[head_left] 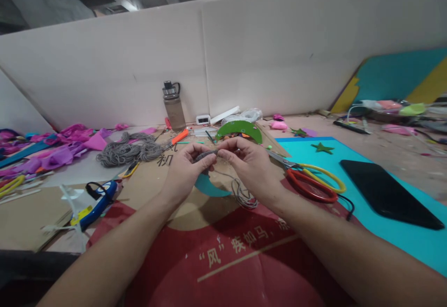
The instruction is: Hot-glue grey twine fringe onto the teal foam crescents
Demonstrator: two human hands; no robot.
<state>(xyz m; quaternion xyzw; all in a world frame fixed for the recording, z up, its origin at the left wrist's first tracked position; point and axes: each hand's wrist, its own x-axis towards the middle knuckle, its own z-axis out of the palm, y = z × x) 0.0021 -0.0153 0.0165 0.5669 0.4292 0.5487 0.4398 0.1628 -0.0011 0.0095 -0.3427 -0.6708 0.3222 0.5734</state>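
Observation:
My left hand (191,163) is closed on a teal crescent-shaped piece (211,187), whose upper end is wrapped in grey cord (206,155). Fingertips of my right hand (246,160) pinch together at the wrapped end, close against the left fingers; they appear to grip the cord there. A loose bundle of the same thin cord (243,195) hangs or lies below my right hand. Parts of the crescent are hidden behind my fingers. Beneath both hands lies a cardboard sheet (183,214) with a red printed area.
Scissors with red and yellow handles (312,186) and a black phone (389,193) are to the right. A grey cord heap (129,149), orange cutter (179,136) and blue tool (96,204) sit left. Behind stand a bottle (174,111) and green curved piece (240,129).

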